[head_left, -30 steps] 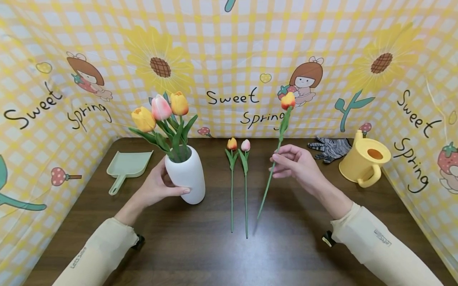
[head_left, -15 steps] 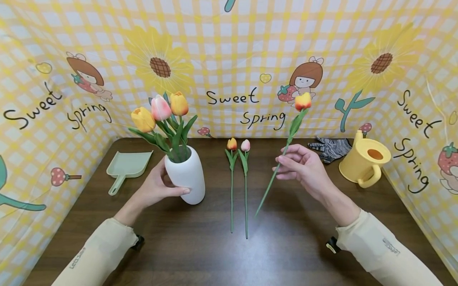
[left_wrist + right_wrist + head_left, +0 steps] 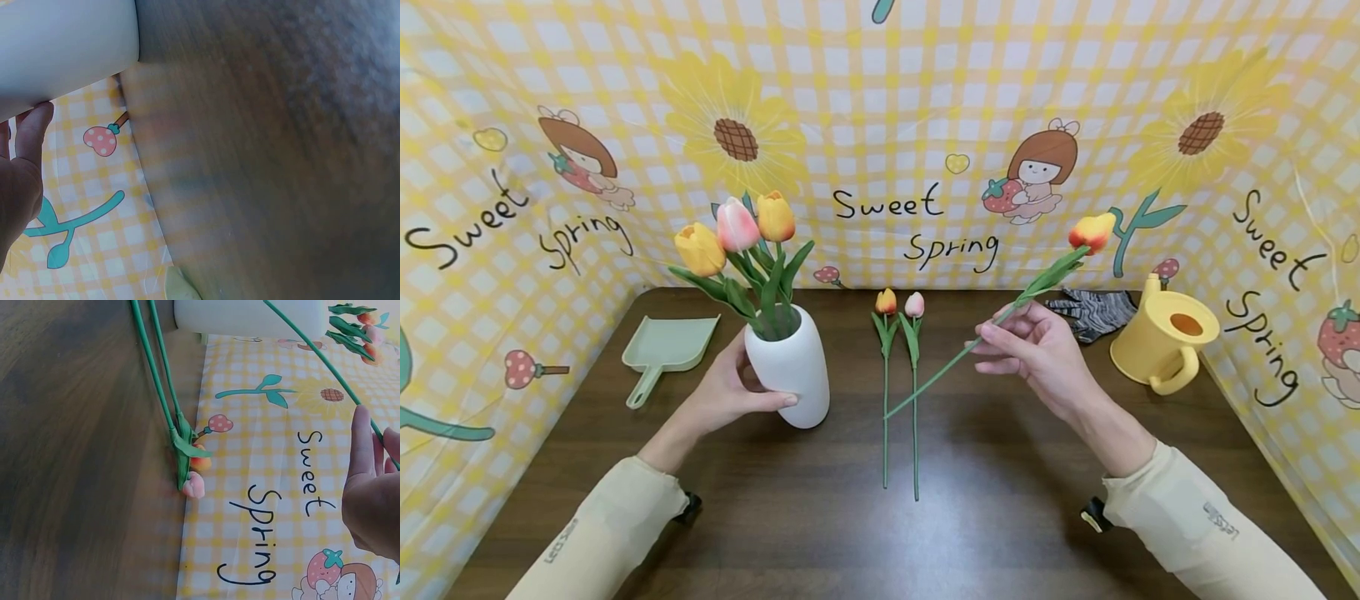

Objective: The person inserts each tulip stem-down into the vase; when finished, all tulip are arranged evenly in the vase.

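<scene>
My left hand (image 3: 741, 383) grips a white vase (image 3: 797, 375) from its left side, thumb across the front. In the vase stand two yellow-orange tulips and a pink tulip (image 3: 737, 225). My right hand (image 3: 1037, 350) pinches a red-and-yellow tulip (image 3: 1045, 279) by its green stem. Its bloom tilts up to the right, and its lower stem slants down left, overlapping the stems on the table in the head view. Between the hands lie an orange tulip (image 3: 886, 302) and a pale pink tulip (image 3: 914, 306), side by side. In the right wrist view, the held stem (image 3: 319, 353) crosses before the vase.
A pale green dustpan (image 3: 670, 346) lies at the left of the brown table (image 3: 850, 542). A grey-black knitted glove (image 3: 1093, 312) and a yellow watering can (image 3: 1165, 337) are at the back right. Yellow checked cloth (image 3: 887, 100) walls in the back and sides.
The tulip in my right hand has tipped: its bloom swung right and its stem end rose leftward. That hand shifted slightly right. My left hand and the vase stay put.
</scene>
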Available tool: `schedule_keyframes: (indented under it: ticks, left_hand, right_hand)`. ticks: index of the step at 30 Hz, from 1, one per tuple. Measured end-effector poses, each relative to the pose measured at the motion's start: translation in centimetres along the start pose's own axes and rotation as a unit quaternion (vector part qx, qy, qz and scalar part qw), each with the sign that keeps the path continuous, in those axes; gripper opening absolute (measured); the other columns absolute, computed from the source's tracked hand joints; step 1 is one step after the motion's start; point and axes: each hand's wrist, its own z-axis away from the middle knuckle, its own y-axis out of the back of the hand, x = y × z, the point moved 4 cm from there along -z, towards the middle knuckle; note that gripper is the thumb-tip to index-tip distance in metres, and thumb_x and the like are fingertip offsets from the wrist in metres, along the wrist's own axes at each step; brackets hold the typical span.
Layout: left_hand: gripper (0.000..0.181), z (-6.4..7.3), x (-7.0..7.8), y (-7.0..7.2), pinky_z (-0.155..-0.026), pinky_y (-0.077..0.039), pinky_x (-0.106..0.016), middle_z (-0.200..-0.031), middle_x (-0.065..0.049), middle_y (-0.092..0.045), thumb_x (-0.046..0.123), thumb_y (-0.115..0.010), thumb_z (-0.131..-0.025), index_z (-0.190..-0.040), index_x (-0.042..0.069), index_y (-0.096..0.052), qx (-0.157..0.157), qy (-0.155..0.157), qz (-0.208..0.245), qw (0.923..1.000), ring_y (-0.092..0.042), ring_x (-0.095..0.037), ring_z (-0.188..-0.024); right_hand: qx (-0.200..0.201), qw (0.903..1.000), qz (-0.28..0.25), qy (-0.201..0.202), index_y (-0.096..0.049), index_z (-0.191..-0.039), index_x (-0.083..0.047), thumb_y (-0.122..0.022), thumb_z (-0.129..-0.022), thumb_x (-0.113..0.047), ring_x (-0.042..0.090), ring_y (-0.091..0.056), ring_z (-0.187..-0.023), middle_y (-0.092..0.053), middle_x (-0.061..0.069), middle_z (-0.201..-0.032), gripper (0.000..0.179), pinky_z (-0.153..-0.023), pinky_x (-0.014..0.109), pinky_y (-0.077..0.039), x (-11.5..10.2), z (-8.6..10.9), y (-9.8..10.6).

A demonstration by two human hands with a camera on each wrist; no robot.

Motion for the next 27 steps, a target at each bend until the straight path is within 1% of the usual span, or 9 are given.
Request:
schedule_keyframes:
  ticks: [3, 8, 13, 17, 22, 25, 27]
  left_hand:
    - [0.095, 0.0, 0.1, 0.0, -0.078, -0.061, -0.047, -0.130, -0.010, -0.057, -0.006, -0.090, -0.069, -0.147, 0.020, -0.042, 0.000, -0.001, 0.000, 1.0000, -0.062, -0.026, -0.112]
    - [0.095, -0.1, 0.2, 0.0, -0.077, -0.061, -0.048, -0.130, -0.010, -0.058, -0.007, -0.090, -0.069, -0.148, 0.019, -0.042, -0.001, -0.006, -0.006, 1.0000, -0.063, -0.025, -0.110]
    - [0.094, -0.1, 0.0, 0.0, -0.078, -0.061, -0.050, -0.129, -0.010, -0.058, -0.005, -0.090, -0.069, -0.146, 0.020, -0.043, -0.002, 0.002, -0.004, 1.0000, -0.063, -0.026, -0.110]
    - [0.093, -0.1, -0.1, 0.0, -0.078, -0.061, -0.048, -0.129, -0.011, -0.058, -0.005, -0.091, -0.069, -0.146, 0.020, -0.043, 0.001, 0.004, -0.005, 1.0000, -0.063, -0.026, -0.110]
    - [0.094, -0.1, -0.2, -0.1, -0.079, -0.061, -0.049, -0.129, -0.011, -0.058, -0.004, -0.091, -0.069, -0.146, 0.021, -0.043, 0.000, 0.006, -0.003, 1.0000, -0.063, -0.027, -0.110]
    - [0.094, 0.0, -0.2, -0.1, -0.079, -0.061, -0.048, -0.129, -0.011, -0.058, -0.005, -0.091, -0.069, -0.146, 0.021, -0.043, 0.001, 0.007, -0.002, 1.0000, -0.063, -0.027, -0.111]
    - [0.094, 0.0, -0.2, 0.0, -0.078, -0.061, -0.046, -0.129, -0.010, -0.058, -0.004, -0.091, -0.069, -0.146, 0.021, -0.043, 0.002, 0.007, -0.005, 1.0000, -0.063, -0.026, -0.110]
  right_hand:
    - [0.001, 1.0000, -0.002, 0.008, -0.065, -0.103, -0.005, -0.061, -0.099, 0.003, 0.027, -0.075, -0.090, -0.074, 0.011, -0.100, 0.010, -0.073, 0.044, -0.061, -0.3, -0.1, -0.2]
    - [0.006, 0.9994, -0.011, 0.031, -0.066, -0.103, -0.005, -0.061, -0.099, 0.005, 0.026, -0.075, -0.088, -0.075, 0.012, -0.097, 0.012, -0.071, 0.043, -0.062, -1.2, -0.5, -0.8]
    - [0.011, 0.9981, -0.013, 0.059, -0.065, -0.102, -0.004, -0.062, -0.098, 0.006, 0.027, -0.075, -0.088, -0.074, 0.013, -0.097, 0.011, -0.071, 0.045, -0.062, -2.3, -1.3, -1.9]
    - [0.018, 0.9969, -0.007, 0.077, -0.065, -0.102, -0.003, -0.064, -0.097, 0.004, 0.028, -0.075, -0.088, -0.074, 0.014, -0.097, 0.009, -0.072, 0.047, -0.061, -3.2, -2.0, -2.8]
    - [0.024, 0.9953, -0.016, 0.092, -0.061, -0.103, -0.003, -0.065, -0.096, 0.004, 0.030, -0.074, -0.088, -0.074, 0.014, -0.097, 0.011, -0.074, 0.049, -0.061, -4.4, -2.8, -3.8]
    - [0.024, 0.9945, -0.023, 0.099, -0.058, -0.104, -0.003, -0.066, -0.096, 0.004, 0.030, -0.075, -0.087, -0.074, 0.014, -0.096, 0.013, -0.078, 0.050, -0.060, -4.9, -3.3, -4.5]
    - [0.020, 0.9939, -0.031, 0.104, -0.059, -0.102, -0.001, -0.066, -0.096, 0.004, 0.029, -0.075, -0.085, -0.074, 0.015, -0.095, 0.011, -0.081, 0.050, -0.059, -5.2, -3.6, -5.0]
